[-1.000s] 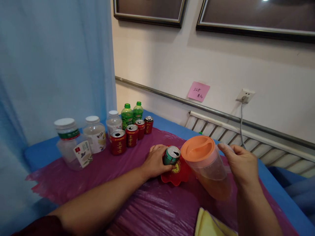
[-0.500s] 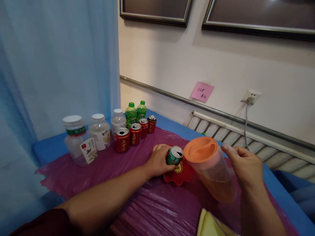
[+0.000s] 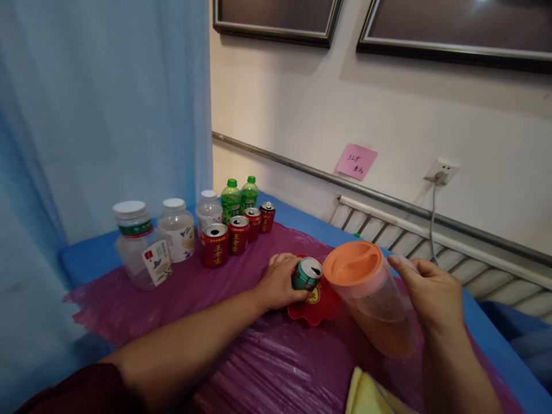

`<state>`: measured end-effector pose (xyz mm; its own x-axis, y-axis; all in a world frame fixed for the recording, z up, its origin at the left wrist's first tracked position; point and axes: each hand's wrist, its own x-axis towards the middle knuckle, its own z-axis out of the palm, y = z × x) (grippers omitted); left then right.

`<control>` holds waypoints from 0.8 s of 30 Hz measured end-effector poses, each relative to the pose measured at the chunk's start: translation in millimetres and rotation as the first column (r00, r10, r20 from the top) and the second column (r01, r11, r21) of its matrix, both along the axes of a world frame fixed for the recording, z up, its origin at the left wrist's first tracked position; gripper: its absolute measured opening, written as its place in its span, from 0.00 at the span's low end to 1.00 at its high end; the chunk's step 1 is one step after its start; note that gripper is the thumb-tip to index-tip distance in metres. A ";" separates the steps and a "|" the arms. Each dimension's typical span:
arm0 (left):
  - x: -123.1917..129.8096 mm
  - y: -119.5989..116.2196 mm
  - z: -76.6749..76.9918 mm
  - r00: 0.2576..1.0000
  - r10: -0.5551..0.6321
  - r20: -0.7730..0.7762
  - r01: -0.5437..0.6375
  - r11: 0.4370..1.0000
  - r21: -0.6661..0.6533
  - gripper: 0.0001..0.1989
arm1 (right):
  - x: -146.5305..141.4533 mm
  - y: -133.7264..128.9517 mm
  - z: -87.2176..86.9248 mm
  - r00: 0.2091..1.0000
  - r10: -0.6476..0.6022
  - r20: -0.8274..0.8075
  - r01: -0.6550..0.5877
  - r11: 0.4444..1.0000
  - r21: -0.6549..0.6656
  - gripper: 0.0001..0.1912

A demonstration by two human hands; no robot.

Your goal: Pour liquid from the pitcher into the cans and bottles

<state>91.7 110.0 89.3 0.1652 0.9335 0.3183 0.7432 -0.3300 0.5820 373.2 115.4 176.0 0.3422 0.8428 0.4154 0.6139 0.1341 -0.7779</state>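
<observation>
Left hand [image 3: 282,283] curled around green can [image 3: 304,279] in frame centre, right hand [image 3: 431,290] closed on handle [image 3: 411,264] of pitcher [image 3: 371,292], brownish liquid [image 3: 384,332] inside.

The left hand [image 3: 282,283] grips a green can [image 3: 304,280] over a red scalloped dish [image 3: 311,313], where any contact beneath is hidden, while the right hand [image 3: 433,293] holds a clear pitcher [image 3: 377,310] with an orange lid [image 3: 352,263] and brownish liquid [image 3: 383,333] inside, its tilted top close to the can. On a purple plastic sheet [image 3: 254,359], four red cans [image 3: 214,247] stand in a row before three white-lidded jars [image 3: 177,240] and two green bottles [image 3: 232,204]; a yellow cloth [image 3: 368,397] lies nearest the camera, and a pink note [image 3: 357,161] is on the wall [image 3: 284,103]
</observation>
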 end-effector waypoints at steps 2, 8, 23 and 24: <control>0.1 -0.3 0.5 1.000 0.002 -0.006 -0.002 1.000 -0.005 0.35 | 0.5 0.2 -0.1 1.000 -0.001 0.012 0.001 1.000 0.001 0.28; 0.2 0.2 0.1 1.000 -0.002 -0.008 0.002 1.000 -0.017 0.34 | 2.9 2.5 -3.7 0.999 0.004 0.040 -0.004 1.000 0.010 0.30; 0.4 0.3 -1.7 1.000 -0.010 -0.015 0.010 1.000 -0.025 0.35 | 1.9 1.5 -4.3 0.999 0.004 0.051 -0.005 1.000 0.017 0.30; 0.4 0.3 -1.8 1.000 -0.009 -0.016 0.009 1.000 -0.025 0.35 | 1.8 1.3 -4.1 0.999 0.009 0.052 -0.010 1.000 0.014 0.30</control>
<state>92.1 110.3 87.5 0.1786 0.9394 0.2927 0.7495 -0.3226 0.5780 375.0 116.7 171.9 0.3119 0.8396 0.4446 0.6523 0.1510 -0.7428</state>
